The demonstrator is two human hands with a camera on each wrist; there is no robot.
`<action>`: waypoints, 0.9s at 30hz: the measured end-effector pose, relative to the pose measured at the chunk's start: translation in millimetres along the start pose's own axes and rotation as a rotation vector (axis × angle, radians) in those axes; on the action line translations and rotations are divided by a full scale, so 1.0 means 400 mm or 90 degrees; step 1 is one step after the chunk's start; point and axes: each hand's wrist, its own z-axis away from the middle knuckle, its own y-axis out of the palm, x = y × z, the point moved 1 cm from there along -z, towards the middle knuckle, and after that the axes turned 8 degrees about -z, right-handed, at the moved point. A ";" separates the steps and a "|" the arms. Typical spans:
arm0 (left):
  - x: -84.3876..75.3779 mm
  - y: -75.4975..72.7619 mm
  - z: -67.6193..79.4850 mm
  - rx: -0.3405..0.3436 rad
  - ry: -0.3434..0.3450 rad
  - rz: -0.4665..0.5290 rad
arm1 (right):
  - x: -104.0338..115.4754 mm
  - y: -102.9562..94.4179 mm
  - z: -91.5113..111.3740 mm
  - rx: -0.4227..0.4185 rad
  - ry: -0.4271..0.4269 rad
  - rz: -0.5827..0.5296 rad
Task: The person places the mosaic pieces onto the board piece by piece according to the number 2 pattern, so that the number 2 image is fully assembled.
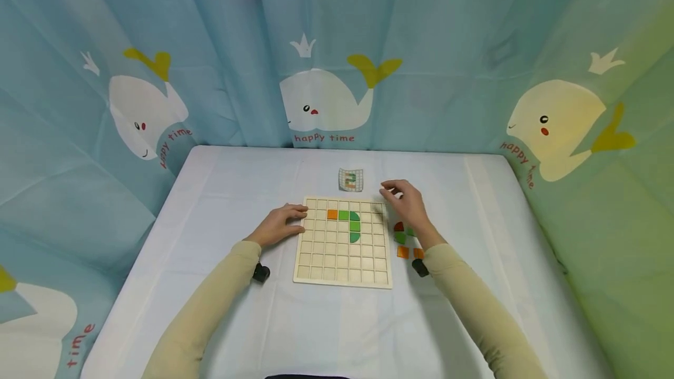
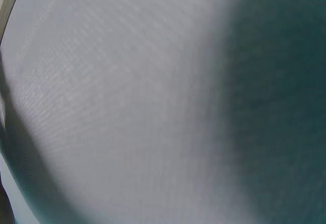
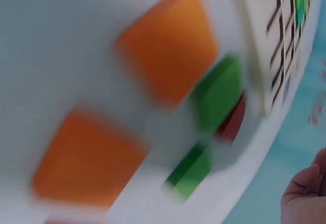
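A wooden grid board point(image 1: 321, 259) lies on the table. On it sit an orange square point(image 1: 332, 214), a green square point(image 1: 344, 215), a second green square point(image 1: 355, 226) and two green quarter-round tiles point(image 1: 355, 238). My left hand point(image 1: 276, 224) touches the board's left edge with its fingers. Above the board's upper right side is my right hand point(image 1: 408, 203), fingers loosely bent, with no piece visible between thumb and forefinger. Below it, beside the board, lie loose orange tiles point(image 3: 170, 48), green tiles point(image 3: 219, 94) and a red tile point(image 1: 399, 227).
A small pattern card point(image 1: 350, 180) lies behind the board. Whale-printed curtains point(image 1: 447, 75) hang around the back and sides of the white-covered table point(image 1: 253, 174). In the left wrist view, blurred cloth fills most of the picture.
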 end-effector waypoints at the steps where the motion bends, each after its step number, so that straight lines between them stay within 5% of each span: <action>1: 0.001 0.001 0.000 0.001 -0.001 0.000 | -0.008 -0.017 0.007 -0.014 0.002 0.003; 9: -0.003 -0.001 0.003 0.000 -0.006 0.001 | -0.054 -0.104 0.074 -0.009 0.028 0.045; 27: -0.011 -0.005 0.001 0.005 -0.006 -0.004 | -0.101 -0.156 0.188 0.089 0.058 0.131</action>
